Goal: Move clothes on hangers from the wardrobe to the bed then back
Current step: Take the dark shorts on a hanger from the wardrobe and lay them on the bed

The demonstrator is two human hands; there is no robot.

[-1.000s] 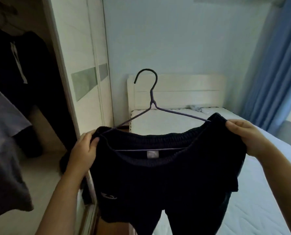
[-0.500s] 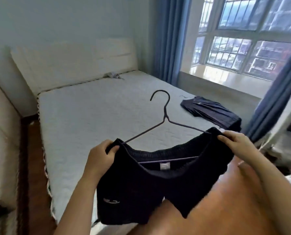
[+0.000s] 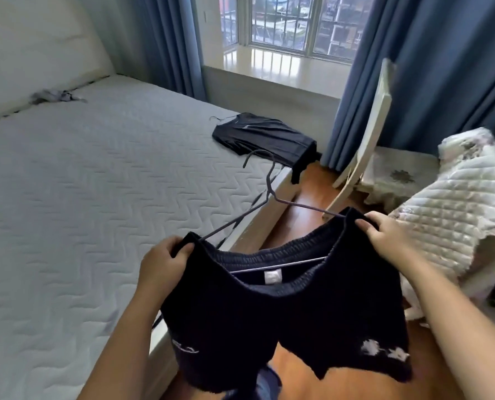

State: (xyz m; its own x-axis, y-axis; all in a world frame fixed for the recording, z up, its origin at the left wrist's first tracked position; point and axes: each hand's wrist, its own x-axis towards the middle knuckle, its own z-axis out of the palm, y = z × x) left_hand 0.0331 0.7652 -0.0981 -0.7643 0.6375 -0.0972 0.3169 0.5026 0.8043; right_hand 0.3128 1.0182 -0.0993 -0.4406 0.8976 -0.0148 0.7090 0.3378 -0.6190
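Observation:
A pair of black shorts (image 3: 286, 321) hangs on a thin dark wire hanger (image 3: 269, 186), held in the air over the bed's right edge. My left hand (image 3: 162, 264) grips the left end of the waistband and hanger. My right hand (image 3: 384, 238) grips the right end. The bed (image 3: 81, 183) with a bare white quilted mattress fills the left side. Another black garment on a hanger (image 3: 263, 137) lies at the bed's far right corner, partly drooping over the edge. The wardrobe is out of view.
A small crumpled grey cloth (image 3: 55, 95) lies by the headboard. Blue curtains (image 3: 431, 67) frame a window with a wide sill. A white board (image 3: 364, 131) leans by the curtain, and a quilted white cover (image 3: 454, 209) drapes over something at right. Wooden floor (image 3: 306, 203) runs beside the bed.
The view has swung right from the wardrobe across the bed toward the window. Both hands kept their grip on the shorts and hanger and carried them over the bed's right edge.

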